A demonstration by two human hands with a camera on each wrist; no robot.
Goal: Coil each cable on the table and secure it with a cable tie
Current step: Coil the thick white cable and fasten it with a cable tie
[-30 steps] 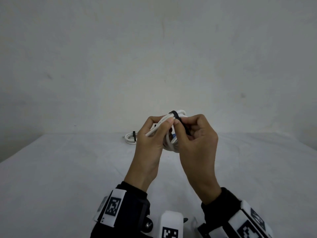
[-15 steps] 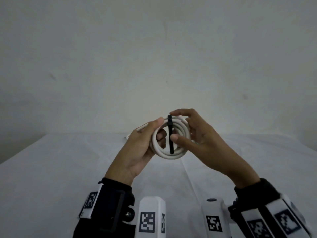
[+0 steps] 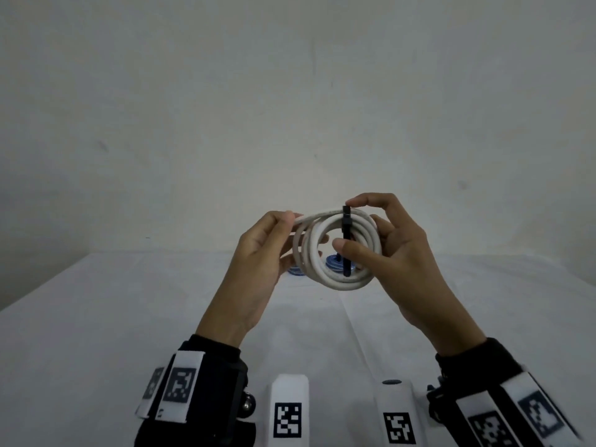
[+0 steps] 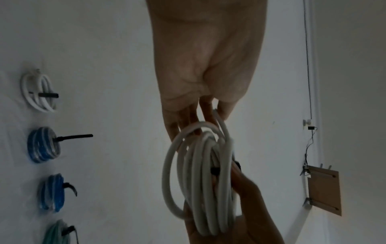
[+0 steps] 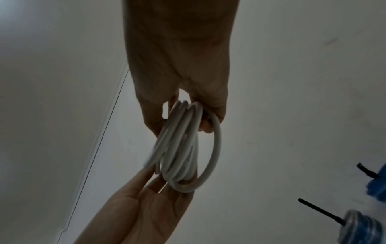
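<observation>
A white cable [image 3: 337, 279], wound into a coil, is held upright above the table between both hands. A black cable tie [image 3: 346, 221] runs straight down across the coil's upper right part, its head at the top. My left hand [image 3: 292, 232] grips the coil's left side. My right hand [image 3: 344, 223] holds the right side, with the index finger at the tie's head, the thumb on its strap and the other fingers behind the coil. From the left wrist the coil [image 4: 200, 173] is seen edge-on; the right wrist view also shows the coil [image 5: 183, 145].
Tied coils lie in a row on the white table [image 3: 129, 317]: a white coil [image 4: 37, 92], two blue coils [image 4: 43, 145] [image 4: 52, 193] and a greenish coil [image 4: 58, 232]. The blue ones [image 3: 332, 262] are right behind the held coil. A wooden board [image 4: 323, 191] hangs on the wall.
The hands turned the coil from edge-on to face the head camera and spread apart. The tie's strap now hangs down across the coil. The coil rose slightly.
</observation>
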